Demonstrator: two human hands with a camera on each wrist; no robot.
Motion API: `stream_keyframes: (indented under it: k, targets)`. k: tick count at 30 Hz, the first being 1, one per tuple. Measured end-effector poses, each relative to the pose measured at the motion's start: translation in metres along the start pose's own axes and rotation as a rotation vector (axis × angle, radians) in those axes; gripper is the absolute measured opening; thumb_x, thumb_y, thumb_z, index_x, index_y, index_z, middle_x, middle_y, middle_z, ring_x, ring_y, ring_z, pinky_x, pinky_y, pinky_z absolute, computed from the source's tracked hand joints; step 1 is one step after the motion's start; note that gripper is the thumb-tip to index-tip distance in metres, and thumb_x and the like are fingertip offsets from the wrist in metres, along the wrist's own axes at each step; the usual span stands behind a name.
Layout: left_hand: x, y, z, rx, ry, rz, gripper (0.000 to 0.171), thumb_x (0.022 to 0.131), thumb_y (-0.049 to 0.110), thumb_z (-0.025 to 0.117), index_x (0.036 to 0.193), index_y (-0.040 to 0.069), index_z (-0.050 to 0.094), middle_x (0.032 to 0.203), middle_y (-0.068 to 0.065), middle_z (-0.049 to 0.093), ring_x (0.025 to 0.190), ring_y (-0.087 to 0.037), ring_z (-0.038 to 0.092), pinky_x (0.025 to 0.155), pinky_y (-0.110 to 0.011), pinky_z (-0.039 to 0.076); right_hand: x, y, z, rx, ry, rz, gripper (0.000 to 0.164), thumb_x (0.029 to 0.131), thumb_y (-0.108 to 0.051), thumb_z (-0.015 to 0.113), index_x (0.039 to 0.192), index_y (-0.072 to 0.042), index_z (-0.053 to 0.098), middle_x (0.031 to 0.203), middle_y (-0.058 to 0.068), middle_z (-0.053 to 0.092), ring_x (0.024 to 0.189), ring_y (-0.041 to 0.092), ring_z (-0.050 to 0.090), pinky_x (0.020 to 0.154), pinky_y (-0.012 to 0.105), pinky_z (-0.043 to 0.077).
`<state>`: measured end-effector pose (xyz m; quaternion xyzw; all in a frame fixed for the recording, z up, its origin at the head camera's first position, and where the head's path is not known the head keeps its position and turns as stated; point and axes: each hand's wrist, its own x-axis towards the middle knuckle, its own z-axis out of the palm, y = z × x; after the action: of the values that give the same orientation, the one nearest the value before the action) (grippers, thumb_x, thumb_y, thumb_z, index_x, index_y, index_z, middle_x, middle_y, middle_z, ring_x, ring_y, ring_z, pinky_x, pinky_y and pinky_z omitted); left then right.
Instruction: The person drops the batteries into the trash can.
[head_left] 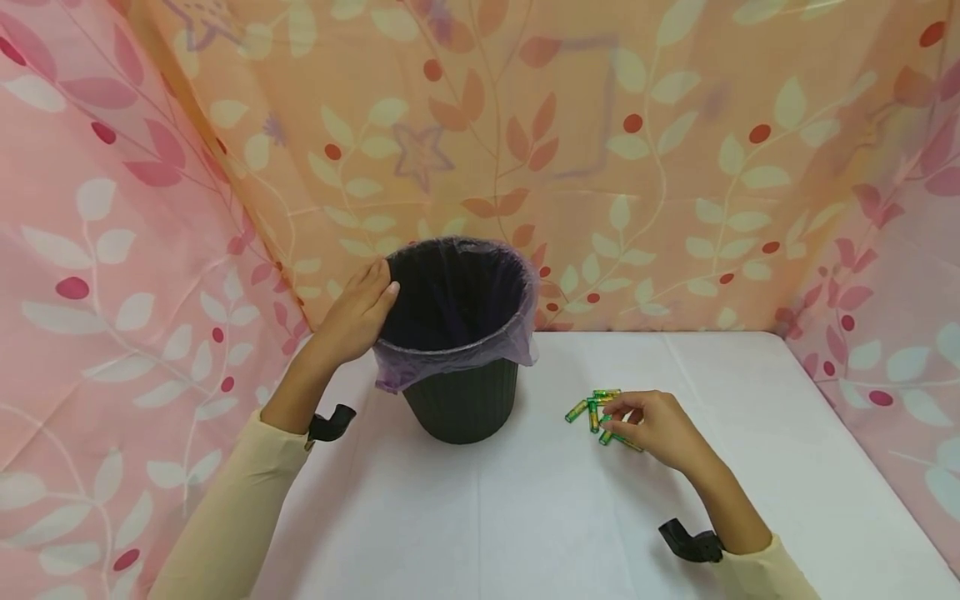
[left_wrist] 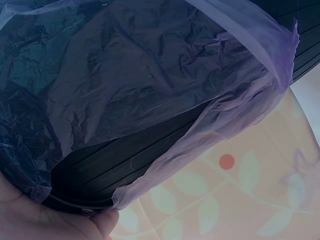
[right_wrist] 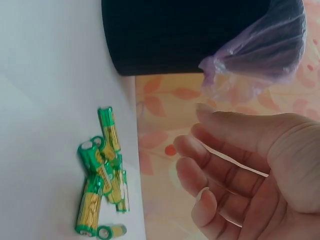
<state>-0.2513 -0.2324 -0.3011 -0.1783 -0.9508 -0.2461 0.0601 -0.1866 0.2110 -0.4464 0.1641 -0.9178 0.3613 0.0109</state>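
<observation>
A dark ribbed trash bin [head_left: 465,408] stands upright on the white table, lined with a purple plastic bag [head_left: 517,342] folded over its rim. My left hand [head_left: 358,312] rests against the left side of the rim, its fingers straight; the left wrist view shows only part of the palm [left_wrist: 55,222] and a fingertip beside the bag. Several green and gold batteries [head_left: 577,410] lie in a loose pile to the right of the bin. Above them hovers my right hand [head_left: 652,421], fingers loosely bent and holding nothing in the right wrist view, apart from the batteries [right_wrist: 92,200].
A white cloth covers the table [head_left: 420,517]. Behind it hangs an orange leaf-patterned curtain [head_left: 570,167], with pink patterned curtains [head_left: 112,275] along both sides. Black wrist cameras [head_left: 690,542] sit on both forearms. The bin stands near the back edge of the table.
</observation>
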Motion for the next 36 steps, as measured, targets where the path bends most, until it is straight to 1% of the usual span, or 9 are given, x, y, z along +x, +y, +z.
stream_keyframes:
  k: [3, 8, 12, 17, 22, 30, 36]
  targets:
    - [0.0, 0.001, 0.0, -0.001, 0.001, -0.001, 0.063, 0.111, 0.033, 0.026, 0.157, -0.009, 0.015, 0.167, -0.022, 0.008, 0.156, -0.036, 0.0, 0.125, -0.05, 0.001, 0.0, 0.005, -0.001, -0.018, -0.006, -0.001, 0.012, 0.086, -0.012, 0.081, 0.097, -0.008, 0.078, 0.079, -0.007, 0.068, 0.072, 0.014, 0.059, 0.059, 0.026, 0.047]
    - [0.001, 0.0, 0.0, -0.002, 0.005, 0.0, 0.063, 0.111, 0.033, 0.027, 0.157, -0.008, 0.015, 0.167, -0.022, 0.008, 0.156, -0.036, 0.001, 0.125, -0.05, 0.001, 0.002, 0.015, -0.003, -0.028, -0.022, 0.005, 0.012, 0.085, -0.011, 0.08, 0.097, -0.008, 0.078, 0.08, -0.007, 0.068, 0.072, 0.013, 0.06, 0.06, 0.026, 0.048]
    - [0.001, -0.001, 0.001, 0.0, 0.01, 0.001, 0.063, 0.111, 0.034, 0.026, 0.157, -0.008, 0.015, 0.167, -0.022, 0.008, 0.155, -0.038, 0.002, 0.125, -0.05, 0.001, 0.003, 0.021, -0.003, -0.029, -0.046, 0.036, 0.012, 0.086, -0.011, 0.08, 0.098, -0.008, 0.078, 0.081, -0.006, 0.068, 0.072, 0.014, 0.059, 0.06, 0.028, 0.049]
    - [0.0, 0.0, 0.001, 0.001, 0.012, 0.003, 0.063, 0.111, 0.033, 0.027, 0.156, -0.009, 0.016, 0.167, -0.024, 0.01, 0.155, -0.04, 0.004, 0.125, -0.05, 0.002, 0.003, 0.029, -0.003, -0.114, -0.071, 0.072, 0.01, 0.086, -0.011, 0.079, 0.095, -0.008, 0.077, 0.078, -0.006, 0.066, 0.072, 0.015, 0.057, 0.06, 0.031, 0.047]
    - [-0.001, 0.002, 0.001, 0.001, 0.013, 0.0, 0.062, 0.111, 0.031, 0.028, 0.156, -0.009, 0.017, 0.166, -0.025, 0.012, 0.155, -0.04, 0.005, 0.125, -0.05, 0.003, 0.002, 0.035, -0.001, -0.208, -0.092, 0.076, 0.009, 0.083, -0.01, 0.079, 0.092, -0.01, 0.077, 0.076, -0.008, 0.065, 0.071, 0.012, 0.058, 0.061, 0.033, 0.047]
    - [-0.002, 0.004, -0.001, 0.008, 0.008, 0.003, 0.06, 0.111, 0.03, 0.028, 0.156, -0.01, 0.017, 0.166, -0.025, 0.012, 0.155, -0.04, 0.004, 0.125, -0.051, 0.003, 0.002, 0.04, 0.004, -0.257, -0.098, 0.118, 0.011, 0.081, -0.01, 0.083, 0.09, -0.01, 0.076, 0.076, -0.006, 0.064, 0.069, 0.013, 0.054, 0.059, 0.033, 0.045]
    - [-0.001, 0.003, 0.0, -0.002, 0.008, 0.004, 0.061, 0.112, 0.031, 0.027, 0.156, -0.01, 0.017, 0.166, -0.024, 0.011, 0.155, -0.04, 0.004, 0.125, -0.05, 0.002, 0.002, 0.04, 0.007, -0.294, -0.094, 0.128, 0.012, 0.08, -0.011, 0.083, 0.089, -0.01, 0.076, 0.075, -0.007, 0.063, 0.068, 0.013, 0.054, 0.058, 0.034, 0.045]
